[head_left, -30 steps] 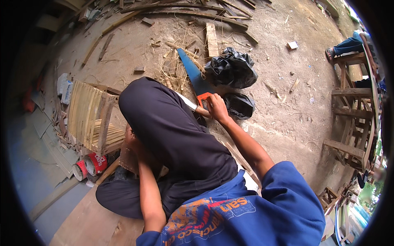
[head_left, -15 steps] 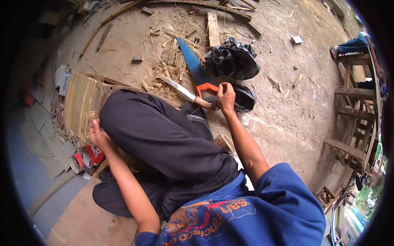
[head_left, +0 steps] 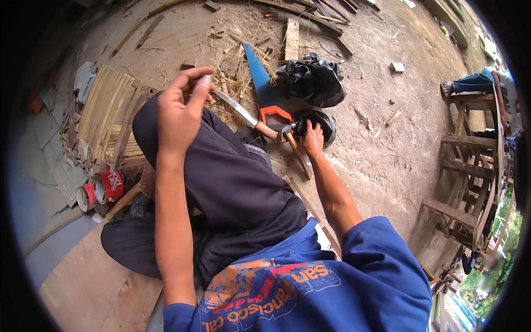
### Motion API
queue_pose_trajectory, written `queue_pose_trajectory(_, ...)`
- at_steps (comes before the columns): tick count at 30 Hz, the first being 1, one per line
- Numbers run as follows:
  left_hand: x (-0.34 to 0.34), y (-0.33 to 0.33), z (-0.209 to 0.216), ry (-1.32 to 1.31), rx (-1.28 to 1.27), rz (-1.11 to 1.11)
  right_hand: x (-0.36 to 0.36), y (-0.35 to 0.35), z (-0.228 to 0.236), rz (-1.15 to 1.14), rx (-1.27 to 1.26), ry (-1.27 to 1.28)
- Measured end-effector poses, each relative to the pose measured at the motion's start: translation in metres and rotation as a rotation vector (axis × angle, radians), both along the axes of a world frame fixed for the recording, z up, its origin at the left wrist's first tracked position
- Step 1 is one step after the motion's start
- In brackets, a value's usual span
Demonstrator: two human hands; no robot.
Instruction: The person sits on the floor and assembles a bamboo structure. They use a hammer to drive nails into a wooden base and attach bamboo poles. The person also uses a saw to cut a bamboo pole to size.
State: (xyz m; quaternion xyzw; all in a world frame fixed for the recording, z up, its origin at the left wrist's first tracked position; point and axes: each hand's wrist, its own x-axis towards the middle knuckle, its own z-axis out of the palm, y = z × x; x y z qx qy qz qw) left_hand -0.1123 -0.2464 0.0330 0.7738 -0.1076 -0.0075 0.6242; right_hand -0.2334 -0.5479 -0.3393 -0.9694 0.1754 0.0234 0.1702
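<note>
My left hand is raised above my bent knee, its fingers curled and thumb drawn up near them. Whatever may be between its fingertips is too small to tell. Further right, my right hand reaches into a black plastic bag on the ground, fingers slightly apart, tips partly hidden. Beside that hand lies a hammer with a wooden handle. A long knife with a wooden handle rests next to it, and a handsaw with a blue blade and orange handle lies just beyond.
Another crumpled black bag sits past the saw, near wood shavings. At left are stacked wooden slats and red cans. Wooden benches stand along the right, where another person's leg shows.
My left hand has risen from beside the slats to above my knee. My right hand has gone from a closed grip to loosened fingers at the bag; the hammer's handle now shows beside it.
</note>
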Motion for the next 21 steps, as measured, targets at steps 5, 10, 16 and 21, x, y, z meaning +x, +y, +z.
queue_pose_trajectory(5, -0.008, -0.007, 0.002, -0.041, 0.398, -0.018, 0.016, -0.01, -0.002, 0.019, 0.016, 0.073)
queue_pose_trajectory(10, -0.014, -0.001, 0.006, -0.025, 0.369, 0.064, 0.018, -0.029, 0.012, 0.093, 0.05, 0.139)
queue_pose_trajectory(16, -0.014, 0.011, -0.002, -0.105, 0.079, 0.215, 0.009, 0.007, 0.029, -0.08, -0.034, -0.086)
queue_pose_trajectory(21, -0.018, 0.058, 0.004, -0.186, -0.482, 0.307, 0.025, 0.061, 0.064, 0.163, 0.292, -0.39)
